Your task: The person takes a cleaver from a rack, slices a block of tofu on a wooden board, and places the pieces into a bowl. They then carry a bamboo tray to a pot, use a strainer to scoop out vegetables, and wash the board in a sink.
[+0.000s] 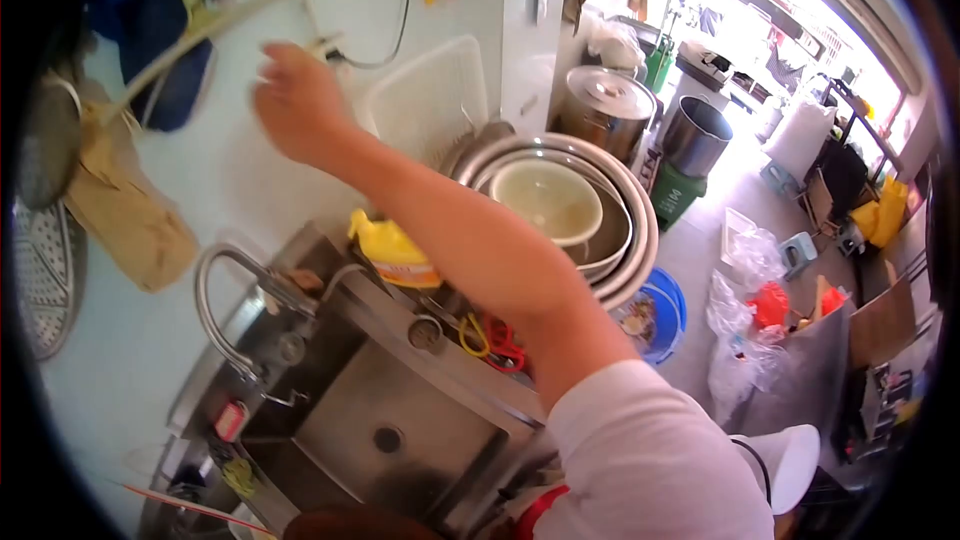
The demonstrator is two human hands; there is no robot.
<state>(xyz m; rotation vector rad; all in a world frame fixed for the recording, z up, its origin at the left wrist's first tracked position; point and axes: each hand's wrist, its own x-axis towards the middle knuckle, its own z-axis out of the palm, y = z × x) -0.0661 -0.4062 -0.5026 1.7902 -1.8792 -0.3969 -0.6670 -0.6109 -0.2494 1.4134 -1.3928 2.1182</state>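
My right hand (295, 100) is raised against the white wall, my bare forearm stretching up from a white sleeve (650, 460). The hand is motion-blurred; its fingers look curled, and short pale stick-like ends (325, 43) show just beyond them. Whether they are in my grasp is unclear. A long pale stick (200, 35) leans across the wall above the hand, beside a hanging blue cloth (150, 30). A white plastic basket (430, 90) stands right of the hand. My left hand is out of view.
Below my arm lies a steel sink (330, 420) with a curved faucet (215, 310), a yellow bag (395, 250) and red scissors (505, 345) on its edge. Nested metal bowls (635, 210) hold a cream bowl (550, 200). A lidded pot (605, 105) stands behind.
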